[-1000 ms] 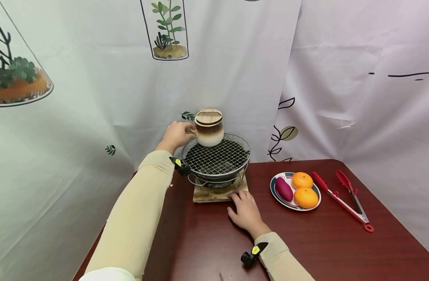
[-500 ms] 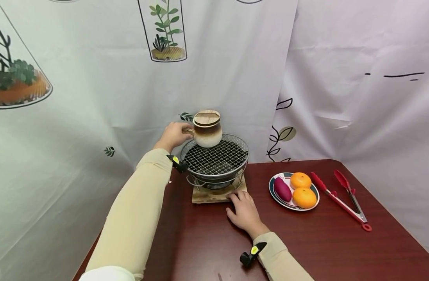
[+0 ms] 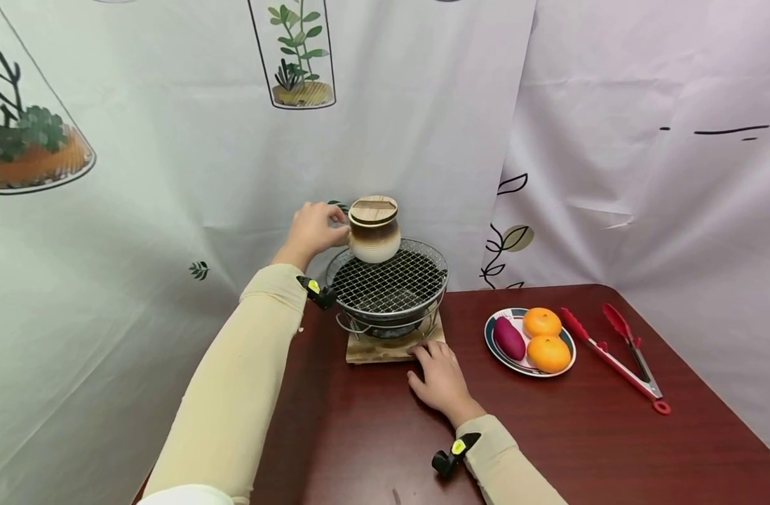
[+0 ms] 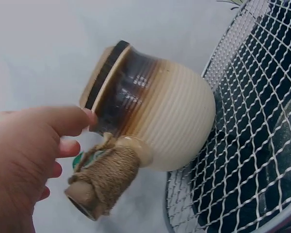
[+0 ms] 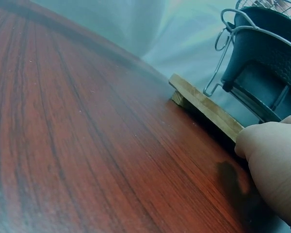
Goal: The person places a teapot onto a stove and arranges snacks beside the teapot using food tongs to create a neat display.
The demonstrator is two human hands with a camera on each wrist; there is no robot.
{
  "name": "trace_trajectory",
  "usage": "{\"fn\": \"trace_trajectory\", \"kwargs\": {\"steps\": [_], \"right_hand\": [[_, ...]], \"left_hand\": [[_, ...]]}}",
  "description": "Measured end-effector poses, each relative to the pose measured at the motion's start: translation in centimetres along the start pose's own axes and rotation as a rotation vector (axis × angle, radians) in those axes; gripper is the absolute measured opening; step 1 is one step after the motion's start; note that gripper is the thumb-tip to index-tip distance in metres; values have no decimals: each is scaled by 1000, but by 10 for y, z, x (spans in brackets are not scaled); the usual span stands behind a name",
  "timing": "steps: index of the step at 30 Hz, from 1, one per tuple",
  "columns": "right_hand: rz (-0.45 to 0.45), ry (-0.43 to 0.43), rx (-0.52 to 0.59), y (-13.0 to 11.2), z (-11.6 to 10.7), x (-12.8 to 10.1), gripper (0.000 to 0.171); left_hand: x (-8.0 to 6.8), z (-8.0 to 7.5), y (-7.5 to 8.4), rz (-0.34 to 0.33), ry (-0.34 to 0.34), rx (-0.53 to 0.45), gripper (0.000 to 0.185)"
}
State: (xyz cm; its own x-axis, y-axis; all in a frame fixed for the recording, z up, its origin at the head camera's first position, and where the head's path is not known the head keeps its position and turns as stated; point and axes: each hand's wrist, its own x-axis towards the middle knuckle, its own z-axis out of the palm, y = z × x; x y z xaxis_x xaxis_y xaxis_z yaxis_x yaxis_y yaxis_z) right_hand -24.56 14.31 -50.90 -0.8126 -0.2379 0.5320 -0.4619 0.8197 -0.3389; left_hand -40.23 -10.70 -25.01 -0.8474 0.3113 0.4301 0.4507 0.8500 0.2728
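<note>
A small brown-and-cream ceramic pot (image 3: 375, 244) stands upright on the wire mesh (image 3: 400, 284) of a round tabletop grill, its wooden lid (image 3: 374, 210) on top. Its rope-wrapped side handle (image 4: 110, 175) shows in the left wrist view. My left hand (image 3: 313, 231) is off that handle, fingers loosely bent, with the index fingertip at the lid's rim; whether it touches is unclear. My right hand (image 3: 443, 382) rests its fingers on the front edge of the wooden board (image 3: 379, 350) under the grill. In the right wrist view, most of those fingers are hidden.
Right of the grill, a plate (image 3: 494, 342) holds two oranges (image 3: 549, 353) and a purple sweet potato (image 3: 508, 338). Red-tipped tongs (image 3: 621, 368) lie spread beside it. A printed white curtain (image 3: 423, 126) hangs behind the dark red table (image 3: 385, 435).
My left hand has let go of the pot's handle and moved up beside the lid. The pot stays on the mesh. My right hand has not moved from the board.
</note>
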Motion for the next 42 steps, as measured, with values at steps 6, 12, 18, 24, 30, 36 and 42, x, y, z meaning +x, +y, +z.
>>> {"fn": "trace_trajectory", "kwargs": {"steps": [6, 12, 18, 24, 30, 36, 42], "right_hand": [[1, 3, -8, 2, 1, 0, 36], [6, 5, -5, 3, 1, -2, 36], [8, 6, -4, 2, -1, -3, 36], [14, 7, -9, 3, 1, -5, 36], [12, 12, -8, 3, 1, -5, 36], [9, 17, -1, 1, 0, -5, 36], [9, 20, -13, 1, 0, -5, 36]], "left_hand": [[-7, -9, 5, 28, 140, -12, 27], [-21, -13, 11, 18, 259, -40, 29], [-40, -18, 21, 10, 353, -75, 28], [-60, -22, 33, -19, 389, -70, 26], [-80, -20, 44, 2, 445, -62, 23], [-101, -16, 49, -16, 489, -89, 21], [-118, -13, 51, -20, 544, -60, 20]]}}
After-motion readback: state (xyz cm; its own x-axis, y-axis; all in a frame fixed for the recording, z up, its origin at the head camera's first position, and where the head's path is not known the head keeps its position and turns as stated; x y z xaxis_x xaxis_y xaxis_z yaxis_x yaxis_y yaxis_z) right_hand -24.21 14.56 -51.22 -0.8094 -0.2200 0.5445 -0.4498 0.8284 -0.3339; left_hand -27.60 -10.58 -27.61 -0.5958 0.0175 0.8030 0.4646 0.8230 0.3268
